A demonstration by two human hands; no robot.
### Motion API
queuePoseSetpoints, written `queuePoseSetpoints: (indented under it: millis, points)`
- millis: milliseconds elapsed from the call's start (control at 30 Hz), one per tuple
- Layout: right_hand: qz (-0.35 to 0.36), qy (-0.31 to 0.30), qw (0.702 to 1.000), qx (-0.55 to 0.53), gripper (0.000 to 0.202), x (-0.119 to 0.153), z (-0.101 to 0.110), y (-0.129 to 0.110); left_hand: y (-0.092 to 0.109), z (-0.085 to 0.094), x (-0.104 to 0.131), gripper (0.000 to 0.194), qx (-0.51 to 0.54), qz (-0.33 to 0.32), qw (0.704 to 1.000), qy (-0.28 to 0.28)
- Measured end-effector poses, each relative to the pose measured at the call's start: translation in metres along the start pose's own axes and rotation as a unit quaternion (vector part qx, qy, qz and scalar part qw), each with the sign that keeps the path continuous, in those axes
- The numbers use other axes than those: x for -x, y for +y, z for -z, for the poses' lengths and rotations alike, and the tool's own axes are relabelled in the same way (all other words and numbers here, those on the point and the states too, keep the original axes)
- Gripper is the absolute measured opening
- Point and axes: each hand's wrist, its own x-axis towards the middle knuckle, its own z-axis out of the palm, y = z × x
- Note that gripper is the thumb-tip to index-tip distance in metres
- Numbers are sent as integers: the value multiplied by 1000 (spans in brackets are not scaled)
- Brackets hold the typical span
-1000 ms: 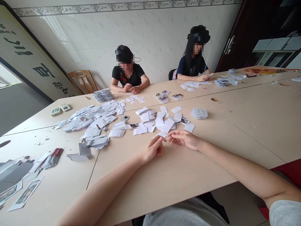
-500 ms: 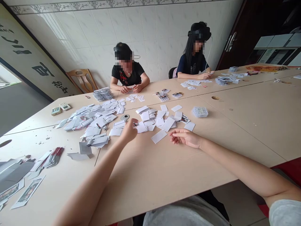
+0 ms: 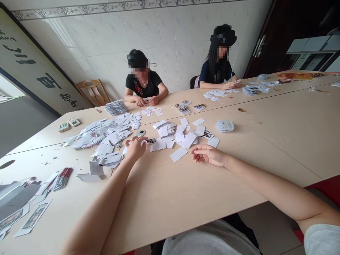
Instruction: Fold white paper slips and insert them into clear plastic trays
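Note:
My left hand [image 3: 136, 148] is over the left part of the table, palm down. Its fingers are apart at the edge of a heap of white cards [image 3: 108, 132], and the hand covers some of them. Close to its fingertips lies a small card with a dark picture [image 3: 151, 140]. My right hand [image 3: 209, 156] hovers low with loosely bent fingers, and I see nothing in it. Just left of it is a single blank white card [image 3: 179, 154], in front of a looser pile of white cards [image 3: 189, 140].
A roll of tape [image 3: 140, 132] lies between the piles. A clear plastic box [image 3: 224, 125] sits to the right. At far left are grey folded sheets [image 3: 16, 198] and red-edged packets [image 3: 62, 179]. Two people sit across the table, their hands on small items.
My left hand has shifted left, from beside the picture card to the white cards at the heap's edge, and its fingers have spread. My right hand has stayed nearly still.

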Motion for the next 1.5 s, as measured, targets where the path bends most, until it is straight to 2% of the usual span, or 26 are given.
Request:
queuePoseSetpoints:
  millis: [200, 300, 467, 500, 567, 700, 767, 833, 900, 1033, 1133, 1400, 1500]
  points:
    - [-1, -2, 1000, 2, 21, 1, -1, -1, 0, 1, 3, 31, -66, -74, 995, -5]
    - [1, -4, 1000, 5, 22, 1, -1, -2, 4, 3, 4, 29, -74, -86, 993, 21]
    - [1, -2, 1000, 17, 23, 0, -1, -2, 16, 5, 3, 29, 8, -66, 992, 104]
    - [4, -2, 1000, 22, 24, 0, -1, -2, 22, 5, 5, 30, 37, -81, 989, 119]
    - [14, 1, 999, 39, 26, 0, -4, 0, 42, 4, 14, 30, 101, -151, 974, 131]
    - [60, 16, 987, 147, 33, 0, -15, 9, 95, -1, 49, 21, 168, -303, 936, 59]
    - [87, 11, 970, 226, 36, 1, -22, 13, 115, -4, 65, 14, 183, -347, 920, 13]
    - [107, 4, 950, 294, 36, 4, -28, 17, 124, -5, 75, 10, 178, -383, 906, -32]
    - [117, 3, 936, 332, 36, 5, -33, 18, 124, -5, 78, 8, 177, -402, 897, -54]
    - [129, -5, 930, 343, 32, 6, -35, 20, 118, -4, 75, 8, 228, -390, 890, -64]
    - [137, -9, 925, 355, 28, 4, -31, 22, 116, -6, 73, 10, 278, -362, 885, -91]
    - [146, 1, 922, 359, 26, 0, -25, 20, 113, -12, 68, 11, 412, -241, 872, -106]
    - [147, 7, 920, 364, 25, -1, -23, 20, 114, -13, 66, 15, 449, -189, 863, -133]
